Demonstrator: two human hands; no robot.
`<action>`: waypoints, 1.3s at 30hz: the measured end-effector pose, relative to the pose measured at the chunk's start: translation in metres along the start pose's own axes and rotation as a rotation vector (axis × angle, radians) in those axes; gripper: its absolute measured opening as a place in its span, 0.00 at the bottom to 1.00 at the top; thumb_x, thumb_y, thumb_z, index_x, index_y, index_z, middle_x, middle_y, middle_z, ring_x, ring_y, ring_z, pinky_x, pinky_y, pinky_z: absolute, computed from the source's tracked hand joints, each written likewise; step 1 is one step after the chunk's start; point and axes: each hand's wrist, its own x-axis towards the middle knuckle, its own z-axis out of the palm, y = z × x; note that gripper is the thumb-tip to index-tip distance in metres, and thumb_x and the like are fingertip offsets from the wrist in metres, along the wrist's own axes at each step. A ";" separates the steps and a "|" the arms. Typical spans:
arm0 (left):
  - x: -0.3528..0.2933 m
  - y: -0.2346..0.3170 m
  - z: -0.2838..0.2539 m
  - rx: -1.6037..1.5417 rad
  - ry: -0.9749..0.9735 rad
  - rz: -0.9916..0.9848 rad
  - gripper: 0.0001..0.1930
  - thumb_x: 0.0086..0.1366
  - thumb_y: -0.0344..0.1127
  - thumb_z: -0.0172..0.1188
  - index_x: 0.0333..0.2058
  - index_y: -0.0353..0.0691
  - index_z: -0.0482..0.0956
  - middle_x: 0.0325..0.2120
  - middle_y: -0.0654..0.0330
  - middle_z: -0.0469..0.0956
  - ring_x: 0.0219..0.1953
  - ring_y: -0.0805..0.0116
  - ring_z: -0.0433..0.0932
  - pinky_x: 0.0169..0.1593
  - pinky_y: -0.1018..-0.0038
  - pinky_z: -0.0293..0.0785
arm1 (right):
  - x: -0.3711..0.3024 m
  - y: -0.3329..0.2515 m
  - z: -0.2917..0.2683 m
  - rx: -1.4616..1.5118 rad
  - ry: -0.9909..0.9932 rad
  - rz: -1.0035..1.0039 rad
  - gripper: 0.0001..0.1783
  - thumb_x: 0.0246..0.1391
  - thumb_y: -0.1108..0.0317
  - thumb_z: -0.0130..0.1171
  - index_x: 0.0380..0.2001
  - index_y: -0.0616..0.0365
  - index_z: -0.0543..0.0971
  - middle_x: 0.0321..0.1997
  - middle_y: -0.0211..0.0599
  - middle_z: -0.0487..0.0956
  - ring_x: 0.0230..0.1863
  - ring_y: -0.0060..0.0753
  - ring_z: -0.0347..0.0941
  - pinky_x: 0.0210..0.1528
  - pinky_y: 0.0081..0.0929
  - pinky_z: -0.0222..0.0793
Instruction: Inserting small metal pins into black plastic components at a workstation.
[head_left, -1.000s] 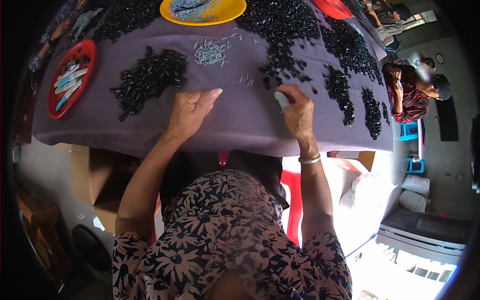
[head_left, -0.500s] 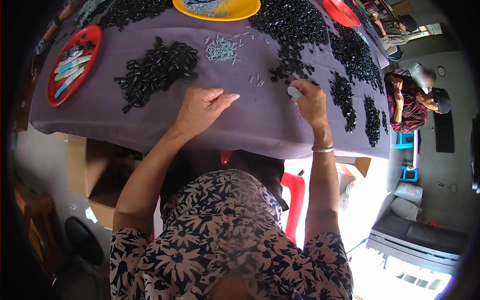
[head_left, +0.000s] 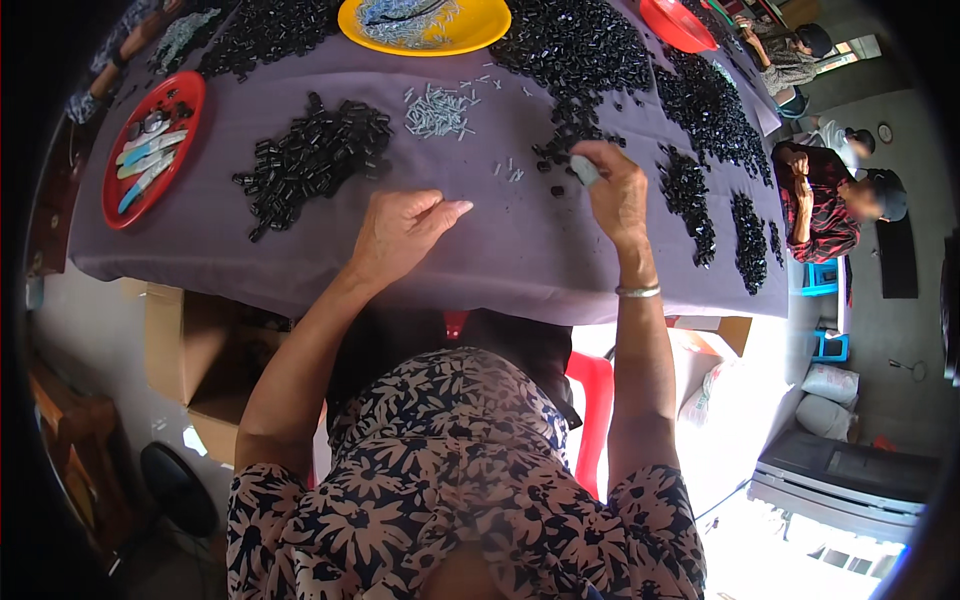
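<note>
My left hand (head_left: 398, 238) is closed above the purple cloth, thumb pressed to the curled fingers; anything inside it is hidden. My right hand (head_left: 618, 200) reaches to the near edge of a scatter of small black pieces (head_left: 572, 135). Its fingers are bent in close to the thumb, and a pale grey-green cover (head_left: 584, 170) sits on one digit. What its fingertips hold, if anything, cannot be made out. Between and beyond the hands lie a small heap of thin clear-grey pins (head_left: 438, 112) and a few loose ones (head_left: 510, 172). Left of them is a pile of larger black tubular pieces (head_left: 315, 160).
A red plate (head_left: 190, 105) with knives and small parts stands at the left. At the far side are a yellow plate (head_left: 490, 40) of pins and a red bowl (head_left: 690, 40). More black heaps (head_left: 745, 245) lie rightward. Other people (head_left: 830, 215) sit at the right.
My right hand has moved slightly away from me, and its fingers now bend toward the black pieces. My left hand stays closed in nearly the same place. The whole view has shifted a little.
</note>
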 end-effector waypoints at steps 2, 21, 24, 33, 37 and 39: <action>0.001 0.001 0.001 -0.003 0.013 0.011 0.25 0.64 0.31 0.65 0.15 0.36 0.58 0.13 0.70 0.50 0.19 0.82 0.48 0.19 0.74 0.45 | 0.009 -0.002 0.017 0.011 -0.038 -0.100 0.10 0.49 0.78 0.65 0.37 0.58 0.82 0.34 0.34 0.81 0.31 0.25 0.77 0.36 0.23 0.73; -0.002 -0.002 -0.002 -0.001 0.025 0.035 0.26 0.64 0.32 0.65 0.14 0.36 0.57 0.13 0.71 0.51 0.19 0.82 0.49 0.20 0.75 0.45 | -0.017 0.025 -0.022 -0.008 0.077 0.028 0.09 0.52 0.78 0.65 0.38 0.58 0.82 0.35 0.30 0.81 0.31 0.20 0.74 0.37 0.19 0.71; -0.001 -0.002 0.000 -0.021 0.010 -0.013 0.26 0.64 0.32 0.65 0.15 0.36 0.57 0.13 0.71 0.50 0.19 0.82 0.48 0.20 0.75 0.45 | -0.005 0.011 0.002 -0.046 0.067 0.043 0.11 0.49 0.77 0.67 0.38 0.57 0.82 0.35 0.33 0.80 0.32 0.28 0.77 0.37 0.24 0.73; -0.001 -0.003 -0.003 -0.017 0.004 -0.004 0.26 0.64 0.32 0.65 0.14 0.36 0.58 0.13 0.71 0.51 0.19 0.83 0.49 0.20 0.75 0.45 | -0.015 0.038 -0.007 -0.275 0.066 -0.139 0.13 0.47 0.78 0.63 0.39 0.58 0.80 0.38 0.39 0.80 0.36 0.44 0.76 0.40 0.36 0.73; -0.001 -0.003 -0.004 -0.012 -0.004 -0.009 0.26 0.64 0.32 0.65 0.14 0.36 0.58 0.13 0.71 0.51 0.19 0.83 0.49 0.19 0.75 0.45 | -0.013 0.035 -0.020 -0.422 0.024 -0.254 0.13 0.49 0.79 0.61 0.40 0.58 0.81 0.37 0.39 0.81 0.34 0.42 0.76 0.40 0.35 0.73; -0.001 -0.002 -0.004 0.002 -0.006 0.007 0.26 0.64 0.33 0.65 0.14 0.36 0.58 0.13 0.70 0.51 0.19 0.83 0.49 0.19 0.75 0.45 | -0.005 0.014 -0.013 -0.261 -0.004 -0.188 0.11 0.48 0.80 0.60 0.37 0.59 0.81 0.36 0.39 0.81 0.35 0.43 0.77 0.40 0.35 0.72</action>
